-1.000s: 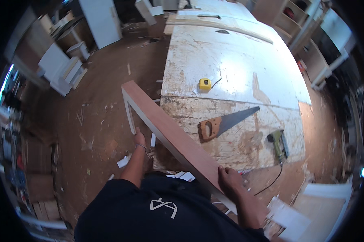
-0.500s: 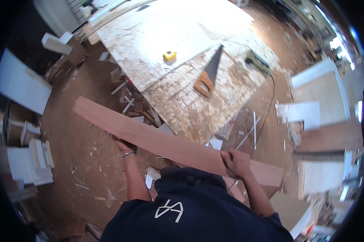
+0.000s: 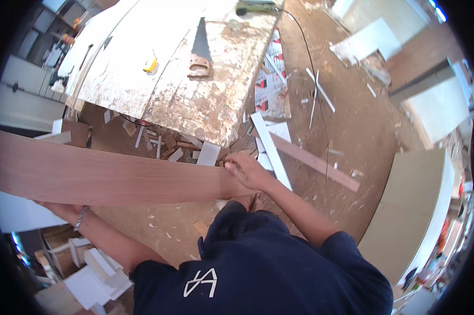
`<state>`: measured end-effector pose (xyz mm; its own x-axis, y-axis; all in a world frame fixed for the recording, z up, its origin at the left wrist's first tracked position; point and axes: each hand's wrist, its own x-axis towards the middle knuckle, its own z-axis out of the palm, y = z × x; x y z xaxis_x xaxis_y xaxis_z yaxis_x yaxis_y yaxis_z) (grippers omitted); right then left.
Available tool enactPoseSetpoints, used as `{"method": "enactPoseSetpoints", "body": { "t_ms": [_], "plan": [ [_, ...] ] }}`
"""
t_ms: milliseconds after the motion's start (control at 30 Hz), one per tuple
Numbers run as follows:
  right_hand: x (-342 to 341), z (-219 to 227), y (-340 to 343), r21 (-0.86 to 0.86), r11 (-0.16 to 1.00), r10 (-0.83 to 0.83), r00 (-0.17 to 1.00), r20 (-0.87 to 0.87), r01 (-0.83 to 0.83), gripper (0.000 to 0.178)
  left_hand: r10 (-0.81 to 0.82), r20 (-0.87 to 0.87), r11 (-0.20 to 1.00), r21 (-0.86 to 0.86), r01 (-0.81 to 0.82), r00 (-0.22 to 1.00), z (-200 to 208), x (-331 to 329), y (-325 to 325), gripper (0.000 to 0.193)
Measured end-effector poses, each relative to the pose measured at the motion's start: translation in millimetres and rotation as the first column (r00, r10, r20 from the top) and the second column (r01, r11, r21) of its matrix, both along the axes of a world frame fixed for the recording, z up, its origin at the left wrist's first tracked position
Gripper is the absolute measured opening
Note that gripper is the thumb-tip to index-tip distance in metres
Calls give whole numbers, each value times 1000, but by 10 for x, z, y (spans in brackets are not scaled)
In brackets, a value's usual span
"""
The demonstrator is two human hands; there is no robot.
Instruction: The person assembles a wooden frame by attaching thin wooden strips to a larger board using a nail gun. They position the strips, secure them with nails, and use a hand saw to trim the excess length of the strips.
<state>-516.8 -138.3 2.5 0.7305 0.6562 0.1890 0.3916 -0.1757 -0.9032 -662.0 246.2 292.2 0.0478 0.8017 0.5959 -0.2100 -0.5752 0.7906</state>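
Observation:
A long reddish-brown wooden board (image 3: 111,173) lies across the view in front of my body, its left end running out to the picture's rim. Beneath its lower edge toward the left, my left hand (image 3: 62,211) supports it; the fingers are mostly hidden under the wood. My right hand (image 3: 247,170) grips the board's right end, fingers bent over the top edge. Beyond the board stands a worn, paint-flecked worktable (image 3: 216,100). On it lie a handsaw (image 3: 199,55) with a wooden handle, a yellow tape measure (image 3: 150,65) and a green corded power tool (image 3: 256,7).
Wood offcuts (image 3: 168,144) litter the floor under the table. White strips (image 3: 271,149) and a thin brown plank (image 3: 318,163) lie to the right. A large brown panel (image 3: 405,210) stands at right, and white box parts (image 3: 97,281) sit lower left.
The board has swung leftward and now looks larger. My left arm reaches farther left, and my right hand sits at the board's right end. The view has turned, shifting the table up and left.

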Motion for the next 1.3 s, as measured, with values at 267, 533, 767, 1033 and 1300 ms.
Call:
{"method": "enactPoseSetpoints", "body": {
  "t_ms": [267,533,767,1033,1300],
  "plan": [
    [-483,-518,-954,-211,956,-264,914,-308,205,15,-147,-327,977,101,189,933,940,358,-617,62],
    [-801,-594,-1747,-120,927,-371,829,-419,355,21,-464,-625,799,11,602,628,-145,525,-551,50],
    [-254,909,-1921,166,619,-782,622,35,768,53,-815,-575,345,-573,744,-65,-697,1014,-1229,55],
    [-87,1348,-1090,451,513,-690,664,-289,730,68,-534,-554,195,-816,544,-640,-1838,1574,-1220,90],
    [2,1380,379,-2,417,-836,383,-394,909,45,-624,-286,51,-944,327,-727,-2908,2149,-489,89]
  ]
}}
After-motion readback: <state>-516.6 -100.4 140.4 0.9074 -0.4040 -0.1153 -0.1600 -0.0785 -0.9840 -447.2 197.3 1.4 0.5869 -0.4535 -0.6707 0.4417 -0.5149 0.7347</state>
